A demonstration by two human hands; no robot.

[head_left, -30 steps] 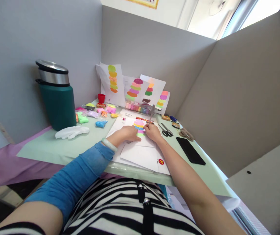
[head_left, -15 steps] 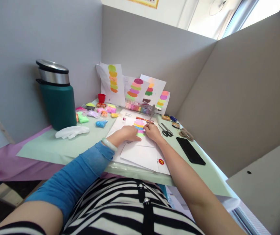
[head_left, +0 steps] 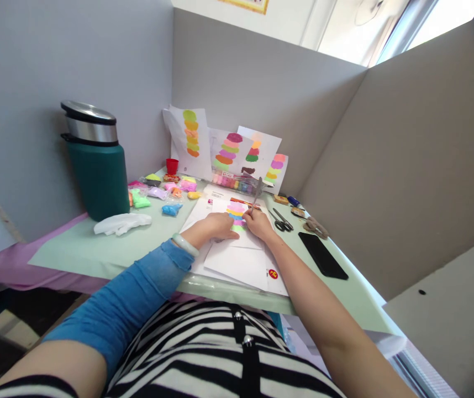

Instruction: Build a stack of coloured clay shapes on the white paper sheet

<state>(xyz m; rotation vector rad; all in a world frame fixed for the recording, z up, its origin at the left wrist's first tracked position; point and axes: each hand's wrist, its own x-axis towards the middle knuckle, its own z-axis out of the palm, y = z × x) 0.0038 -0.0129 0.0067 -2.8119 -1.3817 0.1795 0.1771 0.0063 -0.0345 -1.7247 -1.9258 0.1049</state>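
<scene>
On the white paper sheet (head_left: pixel 246 241) in front of me is a stack of coloured bands (head_left: pixel 235 208) in pink, yellow, blue, purple and green. My left hand (head_left: pixel 217 225) lies on the left side of this sheet, thumb stretched out toward the bands and fingers laid on the paper. Closed fingers of my right hand (head_left: pixel 257 222) grip a slim grey tool (head_left: pixel 258 193), its wider end pointing up. The lower tip is hidden by the hand, at the right edge of the bands. More white sheets (head_left: pixel 237 268) lie underneath.
Black scissors (head_left: pixel 283 221) and a black phone (head_left: pixel 322 255) lie to the right. At left stand a green bottle (head_left: pixel 100 177), a crumpled tissue (head_left: pixel 121 223) and several clay packets (head_left: pixel 171 210). Painted sheets (head_left: pixel 231 146) lean on the back partition (head_left: pixel 257 83) behind a red cup (head_left: pixel 172 166).
</scene>
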